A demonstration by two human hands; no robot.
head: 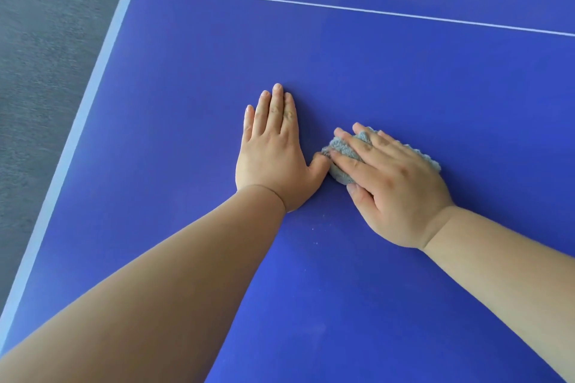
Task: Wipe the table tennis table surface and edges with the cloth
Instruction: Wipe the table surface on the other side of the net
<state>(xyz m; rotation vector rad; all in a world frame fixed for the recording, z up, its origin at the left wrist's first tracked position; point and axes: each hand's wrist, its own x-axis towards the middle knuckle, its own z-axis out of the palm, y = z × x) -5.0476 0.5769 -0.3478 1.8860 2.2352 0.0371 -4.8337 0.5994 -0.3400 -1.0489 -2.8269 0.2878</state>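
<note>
My right hand holds the cloth down on the blue table tennis table while my left lies flat beside it.

My right hand (pixel 389 186) covers the bunched grey-blue cloth (pixel 342 148), fingers spread and bent over the wad with some of it poking up between them, thumb tucked against its near side, so I hold it and press it onto the table tennis table (pixel 186 71). The cloth sits out on the playing surface, well in from the pale edge band (pixel 93 87) on the left and on the near side of the thin white line (pixel 342 8). My left hand (pixel 273 149) rests palm down, fingers straight and together, gripping nothing, its thumb touching the cloth. A few pale specks (pixel 315 236) lie between my wrists. Grey floor (pixel 37 71) shows past the edge.
</note>
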